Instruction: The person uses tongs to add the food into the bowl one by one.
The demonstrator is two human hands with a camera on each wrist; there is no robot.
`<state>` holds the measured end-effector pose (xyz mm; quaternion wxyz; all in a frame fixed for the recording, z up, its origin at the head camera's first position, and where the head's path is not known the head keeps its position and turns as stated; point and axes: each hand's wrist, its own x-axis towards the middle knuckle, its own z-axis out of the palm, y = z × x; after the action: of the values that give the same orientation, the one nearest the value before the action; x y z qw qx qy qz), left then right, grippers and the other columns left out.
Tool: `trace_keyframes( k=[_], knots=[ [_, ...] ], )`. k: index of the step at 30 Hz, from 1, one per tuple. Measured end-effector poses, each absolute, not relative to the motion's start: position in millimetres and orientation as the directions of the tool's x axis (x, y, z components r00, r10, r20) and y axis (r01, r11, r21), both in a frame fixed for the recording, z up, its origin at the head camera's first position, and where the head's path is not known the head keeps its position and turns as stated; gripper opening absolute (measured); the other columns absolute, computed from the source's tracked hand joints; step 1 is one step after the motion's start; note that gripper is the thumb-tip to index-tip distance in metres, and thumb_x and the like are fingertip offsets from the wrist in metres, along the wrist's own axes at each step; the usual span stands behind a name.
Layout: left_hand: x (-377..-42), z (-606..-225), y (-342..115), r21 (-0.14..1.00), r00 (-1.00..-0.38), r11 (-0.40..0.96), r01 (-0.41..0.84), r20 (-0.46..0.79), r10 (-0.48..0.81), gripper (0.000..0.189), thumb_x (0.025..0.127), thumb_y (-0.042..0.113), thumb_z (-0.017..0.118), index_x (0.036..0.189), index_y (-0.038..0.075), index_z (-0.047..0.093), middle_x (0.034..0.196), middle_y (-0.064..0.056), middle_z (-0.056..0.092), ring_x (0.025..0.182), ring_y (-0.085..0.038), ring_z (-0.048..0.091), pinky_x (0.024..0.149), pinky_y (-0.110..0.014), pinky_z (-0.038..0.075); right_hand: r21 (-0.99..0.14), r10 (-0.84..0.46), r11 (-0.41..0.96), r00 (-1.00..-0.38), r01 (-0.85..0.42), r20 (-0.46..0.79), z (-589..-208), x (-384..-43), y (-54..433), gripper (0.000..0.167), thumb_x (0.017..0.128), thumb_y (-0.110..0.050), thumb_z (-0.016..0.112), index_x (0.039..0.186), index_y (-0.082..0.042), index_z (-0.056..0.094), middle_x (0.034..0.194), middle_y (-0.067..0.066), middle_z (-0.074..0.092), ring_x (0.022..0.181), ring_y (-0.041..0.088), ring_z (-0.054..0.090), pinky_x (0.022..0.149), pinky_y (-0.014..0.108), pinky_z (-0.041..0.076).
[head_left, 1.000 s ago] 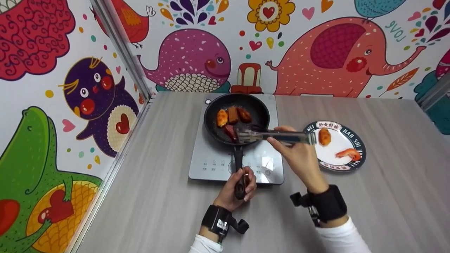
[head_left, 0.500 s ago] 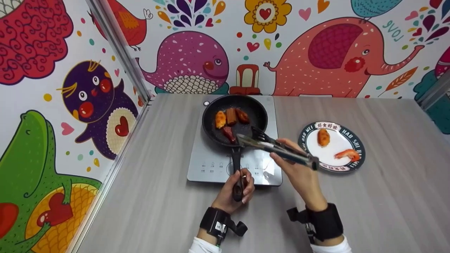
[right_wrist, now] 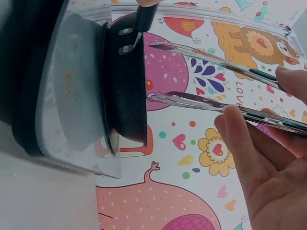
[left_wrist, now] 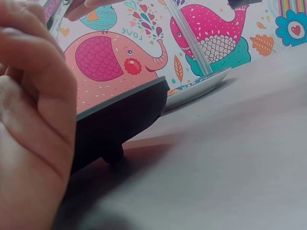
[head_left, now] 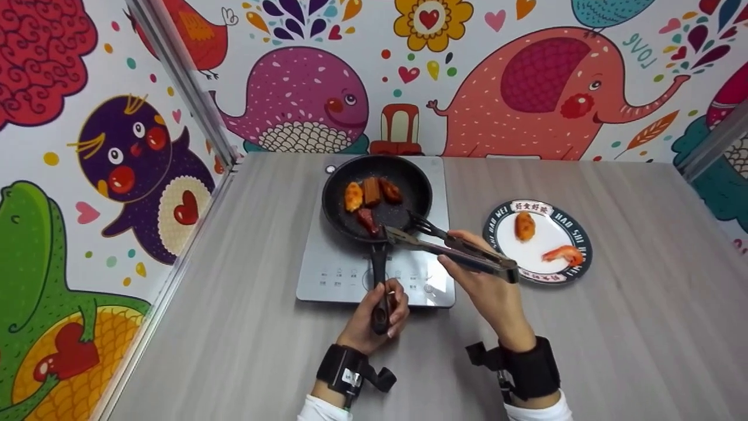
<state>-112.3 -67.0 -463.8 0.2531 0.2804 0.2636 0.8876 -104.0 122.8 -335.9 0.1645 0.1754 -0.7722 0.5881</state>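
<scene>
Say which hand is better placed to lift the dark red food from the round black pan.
Probably the right hand: it holds spread metal tongs, one tip near the red food; the left hand grips the black pan handle.

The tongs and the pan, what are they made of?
The tongs look like shiny metal: they gleam. The pan seems coated black, with pale speckles; metal underneath is likely, but hidden. Its handle is smooth and black, maybe plastic.
</scene>
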Motion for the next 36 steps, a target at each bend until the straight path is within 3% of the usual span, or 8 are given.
trace_keyframes(
  k=[8,14,19,26,36],
  knots=[
    [-106,-460,-72,0.613,-0.71,-0.739,-0.28,0.386,0.589,0.029,0.094,0.038,0.038,0.092,0.011,0.049,0.065,0.002,0.045,0.048,-0.007,0.04,0.041,-0.019,0.032,-0.863,-0.068,0.225,-0.891,-0.451,0.448,-330,-103,133,0.037,0.079,0.0,0.064,0.114,0.006,0.053,0.106,0.019,0.057,0.09,0.014,0.059,0.075,0.022,0.048],
    [-108,-466,-78,0.61,-0.709,-0.733,-0.303,0.37,0.601,0.031,0.094,0.039,0.036,0.094,0.01,0.047,0.064,0.001,0.042,0.048,-0.008,0.043,0.041,-0.02,0.032,-0.856,-0.028,0.283,-0.896,-0.433,0.444,-325,-105,145,0.036,0.081,-0.003,0.064,0.114,0.005,0.052,0.106,0.018,0.058,0.084,0.011,0.058,0.069,0.019,0.048],
    [-113,-465,-78,0.618,-0.701,-0.72,-0.316,0.36,0.616,0.032,0.094,0.04,0.035,0.094,0.01,0.047,0.064,0.001,0.043,0.049,-0.008,0.044,0.042,-0.019,0.033,-0.854,0.045,0.348,-0.903,-0.386,0.427,-323,-105,160,0.036,0.08,-0.006,0.065,0.113,0.002,0.055,0.102,0.013,0.06,0.077,0.01,0.055,0.064,0.019,0.045],
    [-117,-463,-73,0.631,-0.696,-0.71,-0.314,0.356,0.624,0.033,0.093,0.042,0.037,0.094,0.011,0.047,0.064,0.001,0.042,0.047,-0.008,0.043,0.041,-0.019,0.033,-0.839,0.174,0.445,-0.889,-0.313,0.424,-321,-105,183,0.035,0.079,-0.012,0.068,0.111,-0.002,0.059,0.106,0.01,0.061,0.084,0.009,0.058,0.066,0.018,0.048],
    [-113,-468,-66,0.589,-0.7,-0.734,-0.338,0.364,0.615,0.032,0.094,0.039,0.037,0.094,0.009,0.048,0.065,0.001,0.045,0.049,-0.007,0.045,0.042,-0.019,0.035,-0.831,0.319,0.533,-0.872,-0.159,0.371,-346,-113,229,0.038,0.077,-0.035,0.068,0.113,-0.024,0.059,0.092,-0.003,0.065,0.075,0.01,0.057,0.061,0.021,0.042]
  ],
)
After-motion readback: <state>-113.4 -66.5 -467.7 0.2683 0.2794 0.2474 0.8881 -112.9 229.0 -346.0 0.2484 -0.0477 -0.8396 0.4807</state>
